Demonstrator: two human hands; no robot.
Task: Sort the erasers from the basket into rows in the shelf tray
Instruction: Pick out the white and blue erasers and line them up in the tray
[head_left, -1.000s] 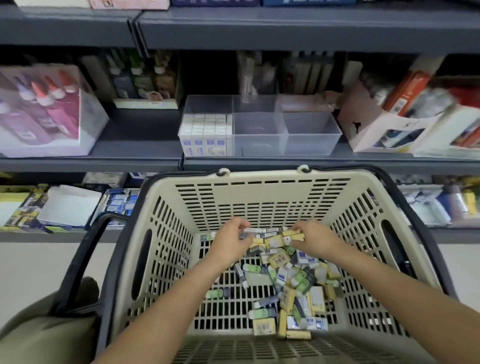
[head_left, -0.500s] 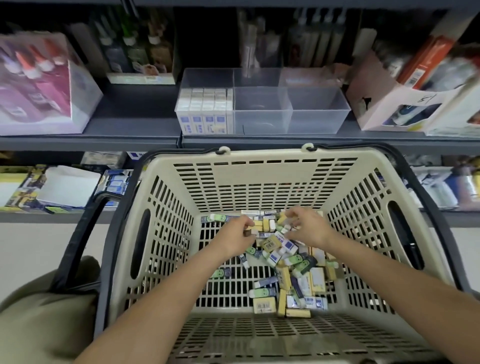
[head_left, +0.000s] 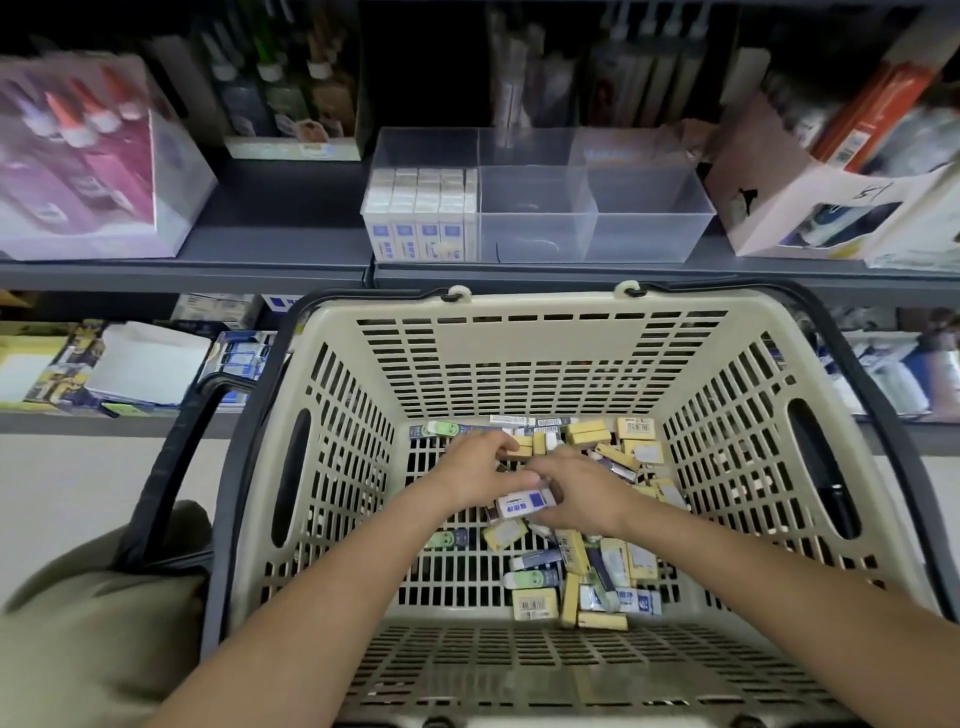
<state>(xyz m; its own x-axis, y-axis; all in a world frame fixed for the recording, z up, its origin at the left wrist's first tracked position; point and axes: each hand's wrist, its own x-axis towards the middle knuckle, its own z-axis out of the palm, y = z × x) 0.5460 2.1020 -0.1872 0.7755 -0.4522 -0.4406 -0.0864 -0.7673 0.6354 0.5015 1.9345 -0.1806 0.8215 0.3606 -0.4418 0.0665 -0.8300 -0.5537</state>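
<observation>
in the basket (head_left: 540, 343) the right hand (head_left: 582, 493) pinches a white eraser (head_left: 524, 505); the left hand (head_left: 467, 475) is curled beside it, its hold unclear. the erasers (head_left: 535, 603) look light and stiff, best pinched on the long sides. the shelf tray (head_left: 644, 218) stands behind the basket.

Dark grey metal shelves run across the view in two tiers. On the upper shelf (head_left: 280, 249) a clear box of red-capped glue bottles (head_left: 88, 171) stands at left (badly blurred), with a small carton of dark bottles (head_left: 291, 104) beside it. At right stands a pale carton (head_left: 810, 208), with orange packs (head_left: 872, 114) behind it. The recess (head_left: 426, 62) behind is dark. The lower shelf (head_left: 78, 422) carries white pads (head_left: 145, 364) at left and blurred goods (head_left: 893, 374) at right. Pale floor (head_left: 78, 478) shows below.
</observation>
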